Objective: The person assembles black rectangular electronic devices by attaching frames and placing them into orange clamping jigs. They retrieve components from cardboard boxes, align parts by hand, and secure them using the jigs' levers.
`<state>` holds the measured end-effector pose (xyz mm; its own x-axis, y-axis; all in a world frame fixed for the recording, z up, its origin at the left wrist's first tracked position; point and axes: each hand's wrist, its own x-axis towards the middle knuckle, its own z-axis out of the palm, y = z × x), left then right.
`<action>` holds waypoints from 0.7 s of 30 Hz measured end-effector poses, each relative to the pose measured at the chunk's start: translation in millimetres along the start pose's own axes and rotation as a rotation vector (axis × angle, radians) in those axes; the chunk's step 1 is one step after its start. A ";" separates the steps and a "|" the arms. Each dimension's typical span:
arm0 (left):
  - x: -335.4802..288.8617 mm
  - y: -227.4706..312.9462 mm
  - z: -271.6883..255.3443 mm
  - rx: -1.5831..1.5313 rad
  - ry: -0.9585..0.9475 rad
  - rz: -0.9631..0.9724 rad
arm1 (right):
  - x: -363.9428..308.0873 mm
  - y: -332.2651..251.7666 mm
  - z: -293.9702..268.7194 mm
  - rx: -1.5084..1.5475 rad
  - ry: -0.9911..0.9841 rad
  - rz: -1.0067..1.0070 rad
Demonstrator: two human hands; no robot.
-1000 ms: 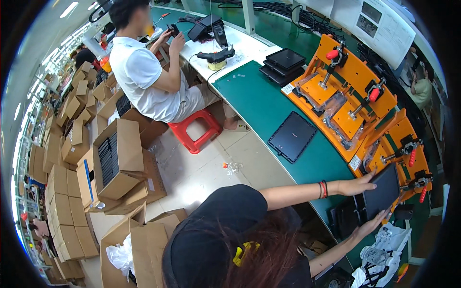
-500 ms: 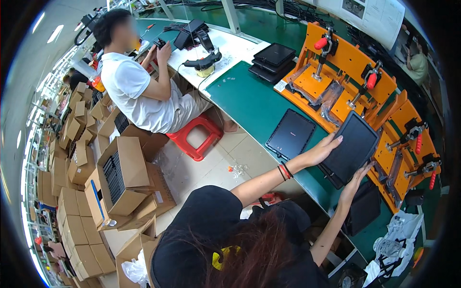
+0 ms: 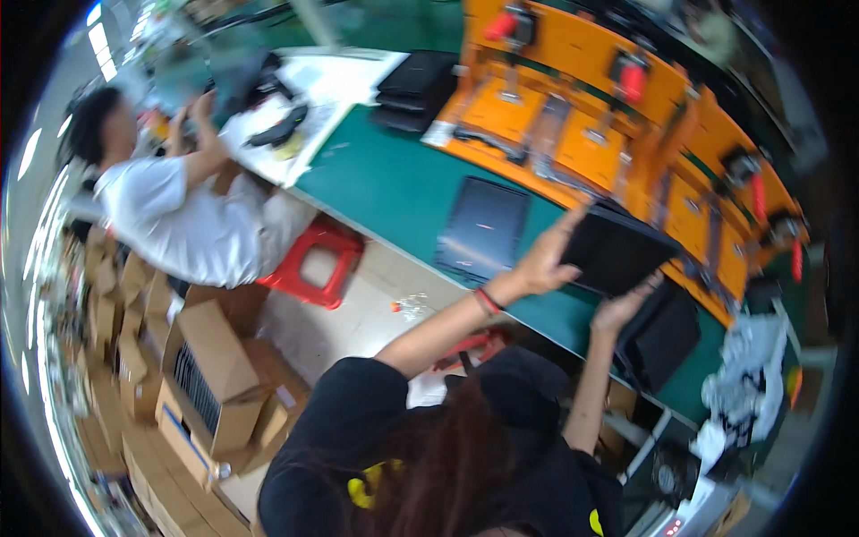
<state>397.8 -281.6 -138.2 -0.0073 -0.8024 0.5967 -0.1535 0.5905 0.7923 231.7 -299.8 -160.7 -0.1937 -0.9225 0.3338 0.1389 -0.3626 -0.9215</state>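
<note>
Here, left hand [image 3: 548, 258] and right hand [image 3: 621, 311], outstretched, grip a panel [image 3: 619, 253].

The green bench [image 3: 380, 174] carries dark panels [image 3: 483, 224] and orange fixtures [image 3: 588, 163].

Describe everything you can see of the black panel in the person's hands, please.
The black panel is a flat, rectangular slab, perhaps plastic; blur hides finer detail. It seems tilted, held above the green table near the orange stand. The left hand holds its left edge; the right hand holds its lower edge in the picture.
</note>
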 end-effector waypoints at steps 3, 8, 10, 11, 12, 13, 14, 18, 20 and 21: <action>-15.1 -17.6 -9.7 0.046 -0.042 -0.120 | -7.2 3.5 -3.1 -0.216 -0.075 -0.118; -1.6 26.5 -9.2 -0.114 0.056 -0.225 | -16.1 -10.1 6.5 -0.285 -0.050 -0.156; -0.1 33.9 0.2 -0.237 0.111 -0.207 | -22.0 1.6 2.7 -0.315 -0.009 -0.192; 5.2 44.6 0.2 -0.293 0.142 -0.203 | -23.0 -3.5 4.5 -0.278 -0.038 -0.135; 10.9 57.1 -0.4 -0.190 0.156 -0.179 | -23.3 -9.9 5.5 -0.240 -0.068 -0.078; 7.3 56.5 -0.3 -0.165 0.161 -0.185 | -24.4 -16.4 5.5 -0.205 -0.099 -0.025; 2.2 50.3 0.3 -0.142 0.167 -0.188 | -26.1 -16.0 3.7 -0.148 -0.099 0.029; -2.9 36.8 -5.0 -0.276 0.165 -0.245 | -23.5 -26.1 4.8 0.047 -0.157 0.104; -13.9 33.1 -6.6 -0.375 0.234 -0.387 | -22.3 -41.8 13.1 0.073 -0.147 0.087; -20.8 23.3 -7.6 -0.330 0.195 -0.350 | -25.7 -42.2 15.0 0.069 -0.148 0.113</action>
<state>401.9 -250.5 -131.2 0.1779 -0.9444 0.2767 0.2062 0.3107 0.9279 245.4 -262.8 -127.4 -0.0287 -0.9654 0.2591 0.2193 -0.2590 -0.9407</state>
